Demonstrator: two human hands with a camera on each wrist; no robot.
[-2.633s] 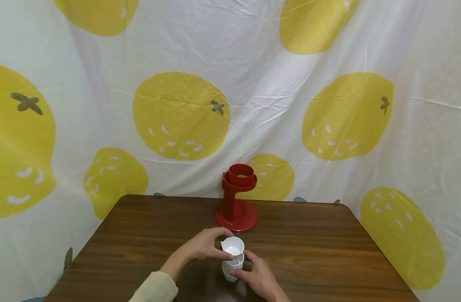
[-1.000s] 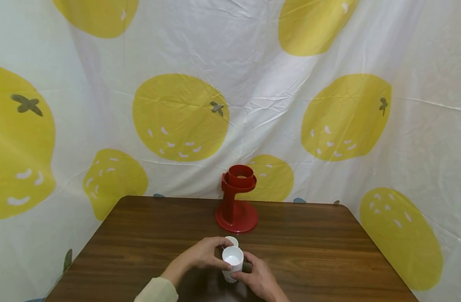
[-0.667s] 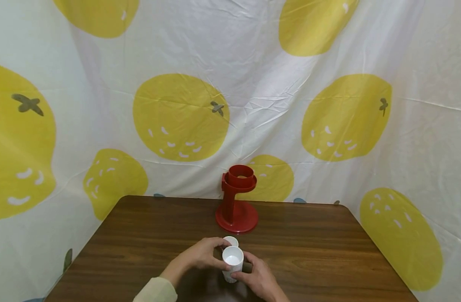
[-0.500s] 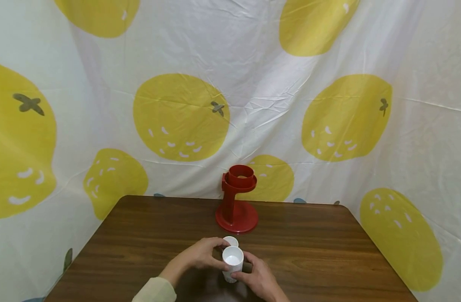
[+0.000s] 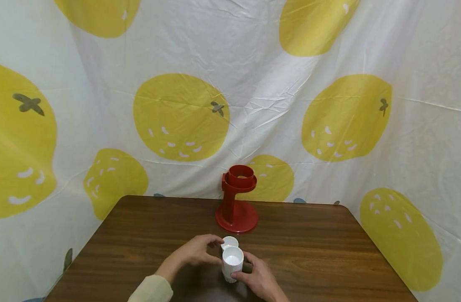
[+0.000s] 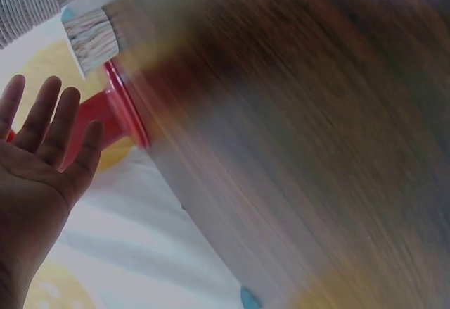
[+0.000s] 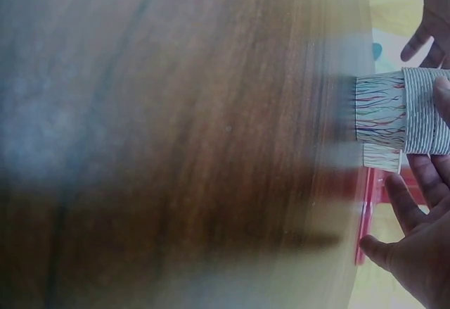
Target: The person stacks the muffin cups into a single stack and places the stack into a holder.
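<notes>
My right hand holds a stack of nested paper cups, thumb on the near side and fingers on the right. The stack stands upright, and its lowest cup shows thin coloured squiggly lines in the right wrist view. Just behind it a single paper cup stands on the table, partly hidden in the head view; the left wrist view shows this cup upright, apart from the stack. My left hand is left of both, its fingers extended and holding nothing. Its spread fingers also show in the left wrist view.
A red plastic stand with a round base and a ring-shaped top stands behind the cups. The brown wood-grain table has its far edge against a white curtain with yellow fruit prints.
The left hand earlier held a cup over the stack, then behind it. Now it has let go and drawn back left. The single cup stays behind the stack; the right hand has barely moved.
</notes>
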